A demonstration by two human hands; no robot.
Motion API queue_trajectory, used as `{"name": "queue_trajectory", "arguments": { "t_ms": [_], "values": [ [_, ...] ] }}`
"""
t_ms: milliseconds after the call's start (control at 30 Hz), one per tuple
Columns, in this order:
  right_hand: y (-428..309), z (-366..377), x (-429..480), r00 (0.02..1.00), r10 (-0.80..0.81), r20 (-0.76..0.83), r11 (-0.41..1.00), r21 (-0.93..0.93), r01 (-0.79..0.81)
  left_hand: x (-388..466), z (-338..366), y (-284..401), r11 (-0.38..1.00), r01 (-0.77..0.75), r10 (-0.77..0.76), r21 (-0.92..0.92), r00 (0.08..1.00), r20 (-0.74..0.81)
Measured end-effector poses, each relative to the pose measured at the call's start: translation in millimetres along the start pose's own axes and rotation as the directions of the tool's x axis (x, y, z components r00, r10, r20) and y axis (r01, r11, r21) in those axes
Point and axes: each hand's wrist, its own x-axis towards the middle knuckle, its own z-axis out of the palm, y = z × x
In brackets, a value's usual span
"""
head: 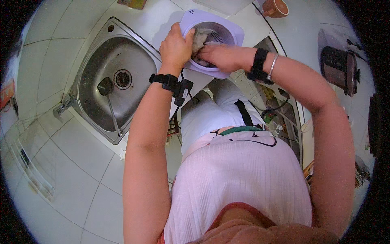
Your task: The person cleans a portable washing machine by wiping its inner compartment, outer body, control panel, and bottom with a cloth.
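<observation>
A lavender plastic tub (pixel 237 30) with rounded corners and a round, slotted inner drum stands on the counter beside the sink. My left hand (pixel 176 45) grips its left rim, the thumb hooked over the edge. Inside the drum lies a crumpled, pale, soft bundle (pixel 199 39), perhaps cloth. My right hand (pixel 218 56) reaches over the right side into the drum, fingers against the bundle. Those fingertips are partly hidden, so whether they hold any of it is unclear.
Left of the tub is a stainless steel sink (pixel 134 52) with a ladle (pixel 105 87) in it. A brown mug (pixel 275 8) stands at the upper right. Farther right is a dark lidded appliance (pixel 338 68). Black cables hang near the counter's front edge.
</observation>
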Motion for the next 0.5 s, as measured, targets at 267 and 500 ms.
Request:
{"name": "queue_trajectory", "arguments": {
  "t_ms": [267, 500],
  "values": [
    [-4.0, -17.1, 7.8, 1.0, 0.008, -0.001, 0.987, -0.162, -0.008, -1.1, 0.8, -4.6, 0.999, -0.001, 0.001, -0.042, 1.0, 0.0],
    [-4.8, -18.6, 11.2, 0.953, 0.3, -0.028, 0.917, -0.266, -0.297, 3.1, 1.4, -2.0, 0.999, 0.023, -0.023, -0.027, 1.0, 0.012]
  ]
}}
